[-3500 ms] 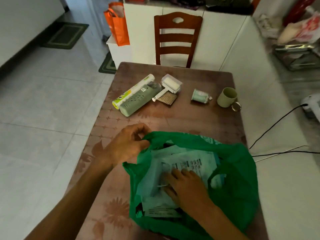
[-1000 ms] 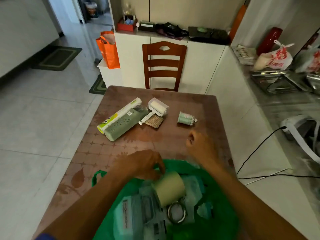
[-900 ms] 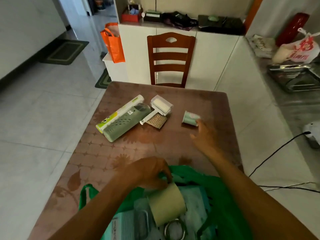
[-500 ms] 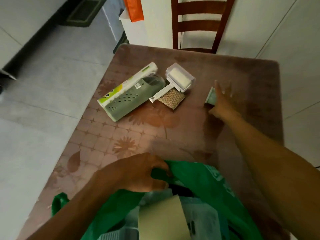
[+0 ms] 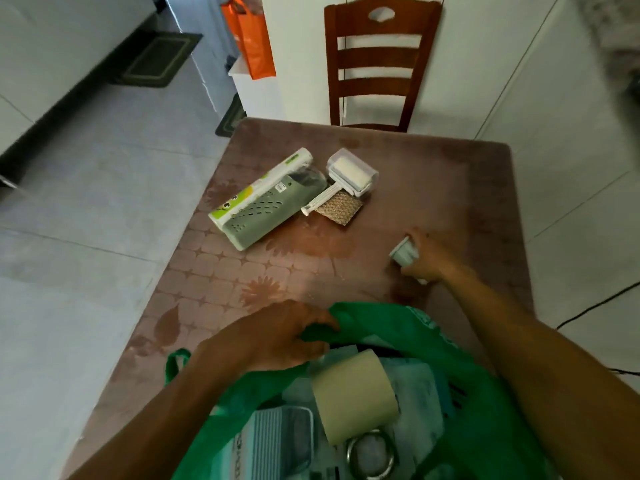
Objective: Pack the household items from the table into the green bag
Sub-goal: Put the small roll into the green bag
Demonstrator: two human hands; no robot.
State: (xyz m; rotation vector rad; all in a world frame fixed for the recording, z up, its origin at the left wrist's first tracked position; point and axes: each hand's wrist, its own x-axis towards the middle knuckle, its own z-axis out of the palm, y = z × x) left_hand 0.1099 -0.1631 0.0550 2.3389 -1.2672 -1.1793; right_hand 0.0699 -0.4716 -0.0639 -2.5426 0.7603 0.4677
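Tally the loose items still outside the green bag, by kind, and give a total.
Wrapped roll: 1
Green perforated case: 1
Lint roller: 1
Woven pad: 1
Small roll, in right hand: 1
Total: 5

The person's left hand point(image 5: 277, 336) sits in the lower middle of the frame. Its fingers are curled and pinch the rim of the soft green cloth bag point(image 5: 491, 403). The bare left arm runs down to the bottom left corner. The right hand point(image 5: 424, 256) is at the middle right, with the arm stretched out from the bottom right corner. Its fingers wrap around a small pale green roll point(image 5: 405, 254), with the palm facing down.
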